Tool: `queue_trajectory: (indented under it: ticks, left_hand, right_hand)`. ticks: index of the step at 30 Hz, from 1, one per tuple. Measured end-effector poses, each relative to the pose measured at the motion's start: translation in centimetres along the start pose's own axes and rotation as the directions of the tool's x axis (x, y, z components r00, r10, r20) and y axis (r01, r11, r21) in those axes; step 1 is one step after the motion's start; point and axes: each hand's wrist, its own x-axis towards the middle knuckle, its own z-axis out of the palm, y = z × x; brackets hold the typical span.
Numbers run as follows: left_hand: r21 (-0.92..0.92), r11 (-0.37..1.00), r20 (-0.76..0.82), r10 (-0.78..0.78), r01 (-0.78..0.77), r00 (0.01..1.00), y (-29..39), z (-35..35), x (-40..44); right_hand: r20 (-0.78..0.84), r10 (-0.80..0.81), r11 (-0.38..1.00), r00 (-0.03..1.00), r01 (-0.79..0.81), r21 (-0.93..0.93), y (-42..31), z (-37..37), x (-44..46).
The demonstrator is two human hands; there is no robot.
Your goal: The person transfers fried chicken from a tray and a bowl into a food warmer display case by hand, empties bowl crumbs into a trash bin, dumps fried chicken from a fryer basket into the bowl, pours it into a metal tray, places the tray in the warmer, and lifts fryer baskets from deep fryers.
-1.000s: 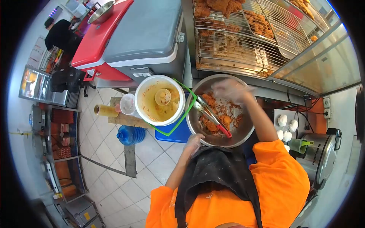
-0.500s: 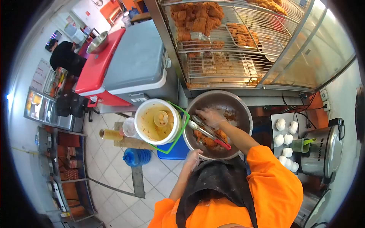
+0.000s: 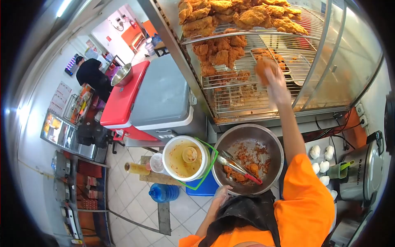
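Note:
My right hand (image 3: 277,84), in a clear glove and slightly blurred, reaches into the lit display cabinet and grips a piece of fried chicken (image 3: 264,71) over the wire rack. My left hand (image 3: 222,195), also gloved, holds the near left rim of a large metal bowl (image 3: 276,164). In the bowl lie a few fried chicken pieces (image 3: 236,175), loose crumbs and red-handled tongs (image 3: 240,168). More fried chicken (image 3: 220,49) is heaped on the cabinet's racks.
Left of the bowl stands a white bucket (image 3: 166,162) with a green handle and a cup inside. Behind it are a grey cooler (image 3: 162,94) and a red cooler (image 3: 123,103). White wrapped balls (image 3: 324,166) and a rice cooker (image 3: 354,173) stand right. A person (image 3: 92,76) works far left.
My right hand has gone from inside the bowl up into the cabinet with a piece of fried chicken. My left hand stays at the bowl's rim. The view has shifted upward.

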Motion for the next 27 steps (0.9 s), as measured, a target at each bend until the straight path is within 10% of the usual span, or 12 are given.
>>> queue_trajectory:
  ticks: [3, 5, 6, 8, 14, 22, 26, 27]
  left_hand:
    - [-0.026, 0.998, -0.004, -0.055, 0.055, 0.998, -1.3, -0.7, 2.2]
    - [-0.096, 0.991, -0.015, -0.096, 0.094, 0.995, -3.9, -1.7, 5.2]
    - [-0.092, 0.992, -0.01, -0.086, 0.084, 0.996, -5.8, -2.7, 7.0]
    - [-0.093, 0.993, -0.001, -0.071, 0.071, 0.997, -6.6, -3.3, 8.4]
    - [-0.101, 0.995, -0.01, -0.026, 0.025, 1.0, -10.1, -4.4, 11.4]
    - [0.356, 0.933, -0.066, 0.075, -0.046, 0.995, -8.5, -3.2, 8.7]
    - [0.465, 0.733, 0.065, 0.532, -0.497, 0.844, -7.6, -3.3, 6.2]
    - [0.384, 0.816, 0.065, 0.442, -0.431, 0.895, -8.7, -3.9, 7.1]
  right_hand:
    - [-0.018, -0.023, 0.956, 1.0, 0.016, -0.293, -1.2, 1.7, 10.1]
    - [0.04, -0.033, 0.507, 0.999, 0.052, -0.861, -0.1, 2.5, 16.3]
    - [0.068, -0.032, 0.16, 0.997, 0.073, -0.984, 0.5, 3.0, 19.2]
    - [0.077, 0.078, -0.049, 0.994, 0.081, -0.996, 2.2, 3.6, 22.2]
    - [0.041, 0.235, -0.01, 0.971, 0.045, -0.999, 6.4, 4.1, 26.5]
    - [0.068, 0.215, 0.062, 0.974, 0.056, -0.997, 8.3, 3.5, 26.7]
    - [0.099, 0.068, 0.144, 0.993, 0.088, -0.986, 8.2, 2.3, 24.7]
    - [0.118, -0.01, 0.19, 0.993, 0.117, -0.975, 7.9, 1.9, 23.5]
